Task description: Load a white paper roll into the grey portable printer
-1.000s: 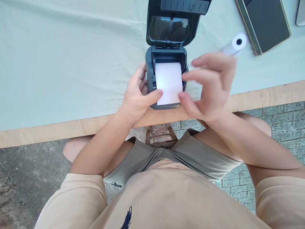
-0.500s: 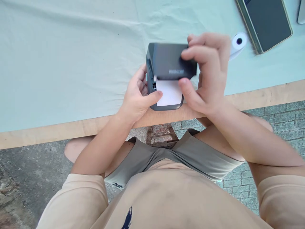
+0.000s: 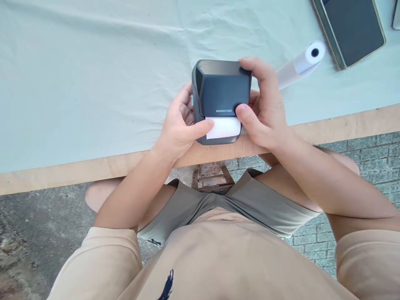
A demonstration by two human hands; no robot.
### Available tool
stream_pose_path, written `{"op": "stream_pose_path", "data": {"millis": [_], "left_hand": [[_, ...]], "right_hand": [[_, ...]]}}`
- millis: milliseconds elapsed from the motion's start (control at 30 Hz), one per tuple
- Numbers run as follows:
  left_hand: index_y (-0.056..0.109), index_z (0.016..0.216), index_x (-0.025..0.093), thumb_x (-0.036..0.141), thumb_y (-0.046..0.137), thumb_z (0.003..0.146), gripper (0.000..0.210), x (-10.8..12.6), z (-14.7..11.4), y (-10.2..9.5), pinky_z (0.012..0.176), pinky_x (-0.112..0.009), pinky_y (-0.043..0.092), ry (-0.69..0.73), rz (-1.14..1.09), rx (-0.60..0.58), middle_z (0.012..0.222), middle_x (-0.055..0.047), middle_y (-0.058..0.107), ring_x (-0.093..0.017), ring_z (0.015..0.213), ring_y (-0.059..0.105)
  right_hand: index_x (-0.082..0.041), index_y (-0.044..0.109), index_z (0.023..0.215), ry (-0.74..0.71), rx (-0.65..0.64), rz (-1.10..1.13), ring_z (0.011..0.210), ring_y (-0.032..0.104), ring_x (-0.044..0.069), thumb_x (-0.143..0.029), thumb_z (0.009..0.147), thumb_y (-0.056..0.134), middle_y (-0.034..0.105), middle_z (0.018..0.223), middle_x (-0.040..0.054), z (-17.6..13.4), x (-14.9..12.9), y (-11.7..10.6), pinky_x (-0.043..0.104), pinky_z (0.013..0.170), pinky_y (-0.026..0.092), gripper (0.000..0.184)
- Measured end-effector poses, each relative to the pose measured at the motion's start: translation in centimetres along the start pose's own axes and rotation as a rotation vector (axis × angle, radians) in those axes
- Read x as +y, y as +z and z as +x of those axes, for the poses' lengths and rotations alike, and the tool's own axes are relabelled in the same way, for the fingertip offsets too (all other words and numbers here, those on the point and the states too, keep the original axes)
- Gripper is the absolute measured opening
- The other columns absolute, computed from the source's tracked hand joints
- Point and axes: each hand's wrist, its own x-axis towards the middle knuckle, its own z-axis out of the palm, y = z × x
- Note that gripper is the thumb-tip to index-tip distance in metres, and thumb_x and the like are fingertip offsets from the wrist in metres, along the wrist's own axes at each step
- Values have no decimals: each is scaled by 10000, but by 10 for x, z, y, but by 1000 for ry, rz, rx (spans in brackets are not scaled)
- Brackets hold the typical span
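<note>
A dark label printer (image 3: 225,91) marked NIIMBOT is held between my hands near the table's front edge, its lid down. White label paper (image 3: 225,127) sticks out below the lid at the near end. My left hand (image 3: 184,121) grips the printer's left side, with the thumb pressing on the paper. Around the right side closes my right hand (image 3: 264,104), its thumb at the lid's lower right corner and a finger at the top right corner. The other fingers of both hands are partly hidden behind the printer.
A white paper roll (image 3: 304,62) lies right of the printer, partly hidden by my right hand. Farther right is a dark phone (image 3: 351,31), with part of a grey object at the corner. Pale cloth (image 3: 93,83) covers the table, leaving a bare wooden edge (image 3: 78,171).
The printer's lid, raised half a second ago, has come down over the paper. My right hand has moved down and left with it. My left hand stays in place.
</note>
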Motion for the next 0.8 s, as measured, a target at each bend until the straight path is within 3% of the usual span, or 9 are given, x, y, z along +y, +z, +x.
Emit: {"op": "stream_pose_path", "data": {"millis": [133,233,467,633,800], "left_hand": [[575,1169,266,528,787,688,589,2,0,5,965,-415,592,-16,-85,7,1162,-46,667,-303,1265,608],[580,1149,275,554,726,751,507,3,-1,9,924,-408,609,-40,-97,38,1124,-27,668,-290,1271,609],[581,1152,259,555,736,748,524,5,-2,8,939,-424,600,-43,-56,41,1138,-57,672,-313,1272,604],[564,1177,249,552,743,739,562,6,-2,8,966,-430,580,-45,-73,19,1200,-82,657,-325,1294,581],[565,1160,258,497,778,703,558,5,0,7,953,-410,586,-38,-80,37,1233,-81,657,-313,1292,576]], "right_hand": [[-246,230,1481,74,-19,84,1200,586,201,-546,993,300,592,1152,87,-1,4,0,419,1072,504,577],[-259,216,1483,96,-43,113,1221,569,205,-574,985,292,579,1192,90,-2,5,0,442,1103,477,595],[-293,190,1434,91,-74,301,1039,599,156,-604,949,364,325,1491,108,5,0,-2,337,852,570,602],[-298,237,1405,69,-52,339,918,595,119,-583,942,401,357,1460,84,8,-2,-2,296,769,562,568],[-290,303,1396,82,8,433,899,593,115,-567,974,307,405,1431,66,7,2,2,292,771,559,505]]}}
